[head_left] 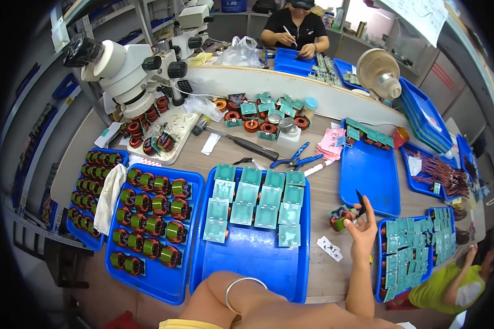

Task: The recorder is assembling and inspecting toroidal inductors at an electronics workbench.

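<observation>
One hand visible: right hand (361,226) at right centre, fingers pinching dark tweezers (360,202), touching coil (340,220) on table (324,186) between blue trays (252,257). Left hand out of view; forearm with bangle (241,290) at bottom.

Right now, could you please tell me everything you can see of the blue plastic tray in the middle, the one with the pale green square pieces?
The middle blue plastic tray is a shallow rectangle with a raised rim, lying flat on the grey workbench. Pale green square pieces fill its far half in four rows; its near half is bare. A bent forearm with a silver bangle crosses over its near edge. A second blue tray of copper coils lies close on its left.
</observation>
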The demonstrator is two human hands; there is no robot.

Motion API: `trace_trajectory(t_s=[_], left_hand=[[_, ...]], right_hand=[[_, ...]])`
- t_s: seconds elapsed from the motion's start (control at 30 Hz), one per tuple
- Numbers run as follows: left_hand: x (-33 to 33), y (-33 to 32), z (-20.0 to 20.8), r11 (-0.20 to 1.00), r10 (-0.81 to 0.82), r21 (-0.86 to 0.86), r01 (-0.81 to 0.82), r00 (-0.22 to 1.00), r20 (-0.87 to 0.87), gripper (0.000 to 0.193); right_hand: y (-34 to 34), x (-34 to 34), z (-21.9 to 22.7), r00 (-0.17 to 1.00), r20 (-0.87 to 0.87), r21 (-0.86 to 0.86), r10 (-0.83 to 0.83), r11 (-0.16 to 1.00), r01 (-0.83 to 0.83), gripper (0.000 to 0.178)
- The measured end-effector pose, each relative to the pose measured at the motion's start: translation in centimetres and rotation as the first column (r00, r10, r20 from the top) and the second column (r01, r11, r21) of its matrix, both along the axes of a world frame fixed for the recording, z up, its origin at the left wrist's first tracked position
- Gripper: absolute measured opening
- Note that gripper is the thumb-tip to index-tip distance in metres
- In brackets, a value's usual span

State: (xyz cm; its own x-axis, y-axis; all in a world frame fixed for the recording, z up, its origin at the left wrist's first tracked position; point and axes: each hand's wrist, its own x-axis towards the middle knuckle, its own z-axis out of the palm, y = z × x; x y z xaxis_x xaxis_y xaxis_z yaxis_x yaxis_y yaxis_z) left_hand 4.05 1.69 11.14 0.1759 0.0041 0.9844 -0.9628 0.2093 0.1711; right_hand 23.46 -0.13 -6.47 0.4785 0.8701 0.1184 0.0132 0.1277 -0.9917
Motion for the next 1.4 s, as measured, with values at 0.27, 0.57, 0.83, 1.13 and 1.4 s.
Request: trace_trajectory(t_s=[0.27,0.57,0.83,1.13,1.4], left_hand=[[-0.3,-1.3,-0.2,0.936,-0.143,-0.336,0.106,0.986,-0.089,0.076],[1.5,-2.7,-0.4,0.847,-0.366,-0.424,0.320,0.930,-0.031,0.084],[0.6,-1.4,-1.3,0.907,-0.334,-0.293,0.302,0.940,-0.066,0.082],[1.7,-0.5,-5.6,0.986,-0.127,-0.158,0.055,0.858,-0.497,0.059],[1.5,0.9,-3.1,0.324,-0.749,-0.885,-0.333,0.482,-0.455,0.049]], right_hand=[[0.1,-0.4,0.3,1.000,-0.009,0.034,-0.016,0.999,0.016,0.072],[-0.2,0.0,0.0,1.000,0.000,0.027,-0.028,0.999,0.028,0.071],[0.4,-0.3,-0.1,0.999,0.034,-0.003,-0.030,1.000,0.030,0.071],[0.6,-0.2,-0.7,0.998,-0.061,0.020,0.008,1.000,-0.007,0.074],[0.7,2.2,-4.2,0.998,-0.069,0.129,0.013,0.992,-0.004,0.074]])
